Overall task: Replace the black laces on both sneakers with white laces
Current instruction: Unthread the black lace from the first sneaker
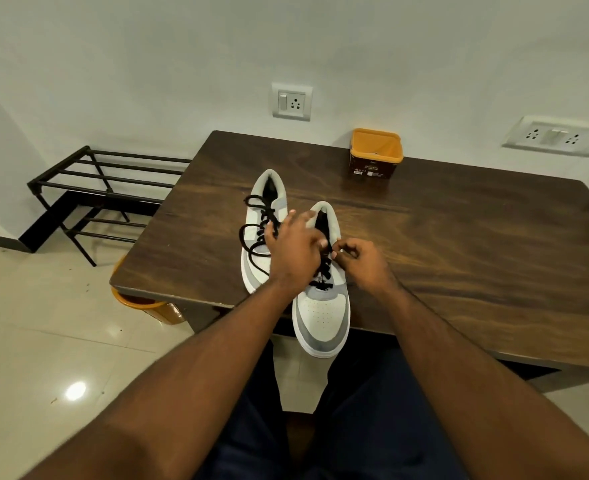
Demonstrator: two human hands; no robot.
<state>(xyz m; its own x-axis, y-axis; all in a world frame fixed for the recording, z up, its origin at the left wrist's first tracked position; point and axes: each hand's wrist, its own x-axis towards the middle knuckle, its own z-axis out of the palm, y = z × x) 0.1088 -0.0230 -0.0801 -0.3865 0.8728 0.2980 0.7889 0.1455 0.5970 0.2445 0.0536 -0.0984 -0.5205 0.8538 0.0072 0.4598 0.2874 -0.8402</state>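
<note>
Two white and grey sneakers stand on the dark wooden table (459, 258), toes toward me. The left sneaker (263, 209) has loose black laces (251, 233) spilling over its side. The right sneaker (322, 317) hangs its toe over the table's front edge, and its black lace (325, 271) is still threaded. My left hand (293, 252) lies over the right sneaker's opening and holds it. My right hand (364, 259) pinches the black lace near the top eyelets. No white laces are in view.
An orange-rimmed brown tub (374, 155) stands at the table's back edge. A black metal shoe rack (102, 192) stands on the floor at the left. An orange bin (147, 304) sits under the table's left corner. My legs are below the table edge.
</note>
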